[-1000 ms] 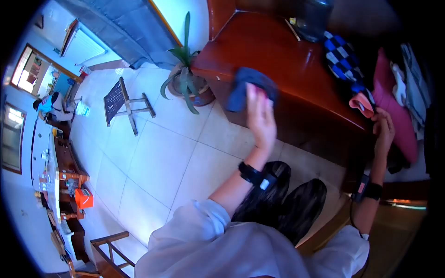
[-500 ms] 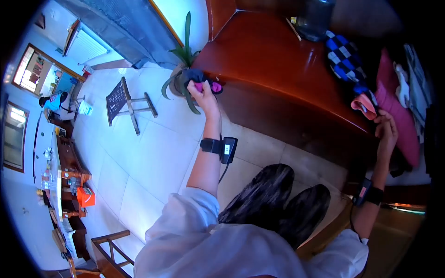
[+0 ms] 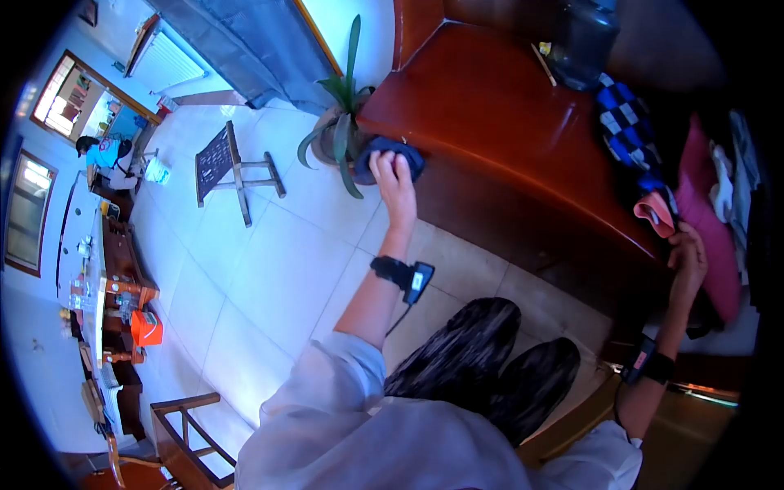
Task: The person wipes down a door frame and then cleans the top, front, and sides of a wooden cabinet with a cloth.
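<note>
My left hand (image 3: 394,181) is closed on a dark blue bundled cloth (image 3: 415,161) at the left end of the red-brown wooden bench (image 3: 490,106). The cloth's exact kind is unclear. At the bench's right end my right hand (image 3: 690,260) has its fingers curled at the lower edge of a coral-coloured cloth (image 3: 654,212), seemingly pinching it. A blue, black and white checked cloth (image 3: 625,122) lies just beyond the coral one. Beside my right hand is a dark pink cloth (image 3: 704,220), with pale cloths (image 3: 723,184) next to it.
A potted plant (image 3: 341,135) stands against the bench's left end. On the bench are a large clear bottle (image 3: 586,45) and a thin stick (image 3: 543,65). A folding stool (image 3: 237,171) stands on the tiled floor. Farther left are an orange bucket (image 3: 147,328) and a bent-over person (image 3: 106,155).
My left hand has turned palm-down over the dark cloth, and the pink part seen earlier is now hidden. My right hand stays by the coral cloth. The whole view has shifted slightly.
</note>
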